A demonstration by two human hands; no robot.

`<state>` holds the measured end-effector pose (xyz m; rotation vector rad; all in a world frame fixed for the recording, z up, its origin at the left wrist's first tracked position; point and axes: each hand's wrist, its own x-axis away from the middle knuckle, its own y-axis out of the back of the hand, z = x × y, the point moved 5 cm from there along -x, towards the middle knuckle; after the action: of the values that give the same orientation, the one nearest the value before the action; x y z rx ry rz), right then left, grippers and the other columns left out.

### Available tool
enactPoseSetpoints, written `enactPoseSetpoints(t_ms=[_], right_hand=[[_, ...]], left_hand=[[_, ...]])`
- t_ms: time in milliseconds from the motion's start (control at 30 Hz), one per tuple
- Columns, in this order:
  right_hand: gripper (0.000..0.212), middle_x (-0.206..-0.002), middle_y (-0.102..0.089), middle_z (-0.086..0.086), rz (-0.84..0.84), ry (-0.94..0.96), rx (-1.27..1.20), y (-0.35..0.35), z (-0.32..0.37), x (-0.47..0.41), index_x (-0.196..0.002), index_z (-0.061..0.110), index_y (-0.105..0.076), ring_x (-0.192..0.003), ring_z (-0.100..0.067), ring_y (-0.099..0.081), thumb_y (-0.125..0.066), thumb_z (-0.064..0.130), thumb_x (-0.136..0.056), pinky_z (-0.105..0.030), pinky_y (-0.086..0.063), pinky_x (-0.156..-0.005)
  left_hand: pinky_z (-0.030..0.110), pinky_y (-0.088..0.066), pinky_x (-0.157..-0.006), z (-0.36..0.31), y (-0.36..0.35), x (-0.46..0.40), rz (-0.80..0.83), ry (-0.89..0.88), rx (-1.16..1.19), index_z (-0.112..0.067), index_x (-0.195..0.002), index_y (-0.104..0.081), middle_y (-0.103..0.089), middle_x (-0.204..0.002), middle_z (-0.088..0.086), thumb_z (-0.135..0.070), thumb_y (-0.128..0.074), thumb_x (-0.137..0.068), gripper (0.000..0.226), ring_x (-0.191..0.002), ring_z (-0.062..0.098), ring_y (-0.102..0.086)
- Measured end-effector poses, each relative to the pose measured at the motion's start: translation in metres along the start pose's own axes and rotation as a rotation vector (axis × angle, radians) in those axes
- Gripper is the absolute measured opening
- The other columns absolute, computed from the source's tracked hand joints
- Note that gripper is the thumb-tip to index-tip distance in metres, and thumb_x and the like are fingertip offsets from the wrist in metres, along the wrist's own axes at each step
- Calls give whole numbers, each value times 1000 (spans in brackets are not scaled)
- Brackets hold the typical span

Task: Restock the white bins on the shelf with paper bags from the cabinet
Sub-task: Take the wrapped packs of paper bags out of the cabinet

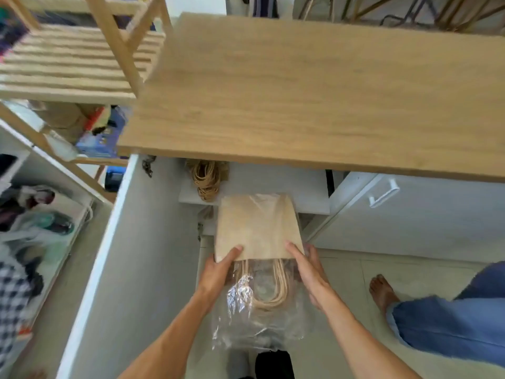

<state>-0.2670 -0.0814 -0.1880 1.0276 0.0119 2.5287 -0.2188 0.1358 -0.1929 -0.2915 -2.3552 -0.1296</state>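
Observation:
A stack of brown paper bags (258,227) in a clear plastic wrap (259,321) sticks out of the open cabinet (254,184) below the wooden countertop. Its twisted paper handles hang toward me inside the wrap. My left hand (218,272) grips the stack's near left corner, thumb on top. On the near right edge my right hand (307,269) holds the stack, fingers along the side. More bag handles (206,177) lie on the cabinet shelf behind. No white bins show clearly.
The white cabinet door (131,269) stands open on my left. A wooden countertop (314,91) overhangs the cabinet. A slatted wooden shelf (71,61) stands at upper left with boxes below. A closed white drawer front (410,209) is on the right. A person's jeans leg and bare foot (382,291) are on the tiled floor.

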Motion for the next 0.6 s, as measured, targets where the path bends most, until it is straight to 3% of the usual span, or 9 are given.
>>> enactPoseSetpoints(t_ms=[67,100,133,167,200,233,333,500,600], right_hand=[[65,-125,-43,6,33,-28,10,3,16,34,-138,25,-38,-119,-20,-49,-66,56,-88,-28,-43,-90],[78,-127,-43,8,55,-45,9,5,22,47,-137,25,-39,-124,-21,-48,-71,66,-78,-34,-42,-101],[92,-132,-47,8,84,-50,12,9,25,54,-133,25,-41,-126,-23,-50,-76,75,-63,-43,-43,-107],[103,-136,-52,5,132,-61,19,14,23,53,-130,27,-44,-126,-26,-54,-81,78,-49,-52,-44,-108],[108,-138,-57,-2,192,-82,36,19,18,45,-131,26,-45,-124,-31,-58,-87,74,-43,-58,-46,-106],[110,-137,-61,-9,255,-114,49,22,24,47,-135,23,-46,-121,-35,-62,-93,65,-45,-61,-49,-102],[100,-119,-72,-17,433,-144,107,13,74,102,-137,10,-51,-108,-39,-70,-99,37,-54,-61,-56,-88],[61,-93,-76,-11,557,-82,110,1,135,140,-126,6,-62,-77,-28,-74,-87,20,-72,-65,-49,-98],[69,-117,-69,-18,492,-13,56,8,171,140,-129,6,-60,-106,-41,-69,-90,22,-70,-67,-51,-93]], left_hand=[[18,-39,-52,-17,9,29,14,-33,-49,-15,-82,-60,-45,-51,-10,-69,-75,-68,58,-44,7,-38],[17,-36,-47,-31,14,47,23,-49,-64,-22,-79,-34,-41,-50,-8,-66,-76,-70,61,-43,8,-33],[15,-32,-44,-37,21,54,51,-63,-75,8,-106,-29,-38,-50,-7,-60,-76,-73,90,-43,9,-30],[15,-30,-44,-48,27,71,47,-58,-91,-12,-69,-55,-36,-51,-4,-57,-75,-73,50,-44,10,-28],[16,-29,-46,-56,32,81,67,-95,-94,-21,-70,-36,-36,-54,1,-58,-75,-73,54,-47,13,-29],[19,-30,-50,-61,39,92,99,-88,-130,-18,-70,-45,-38,-60,8,-59,-77,-72,53,-53,16,-32],[22,-25,-52,-82,60,116,154,-157,-108,-9,-89,-54,-35,-65,10,-52,-78,-78,50,-53,15,-28],[24,-24,-59,-140,82,136,237,-236,-178,-23,-68,-59,-35,-53,-6,-53,-76,-81,37,-47,10,-22],[24,-26,-60,-184,75,136,240,-309,-198,-20,-70,-54,-36,-53,-7,-57,-76,-76,44,-47,10,-24]])
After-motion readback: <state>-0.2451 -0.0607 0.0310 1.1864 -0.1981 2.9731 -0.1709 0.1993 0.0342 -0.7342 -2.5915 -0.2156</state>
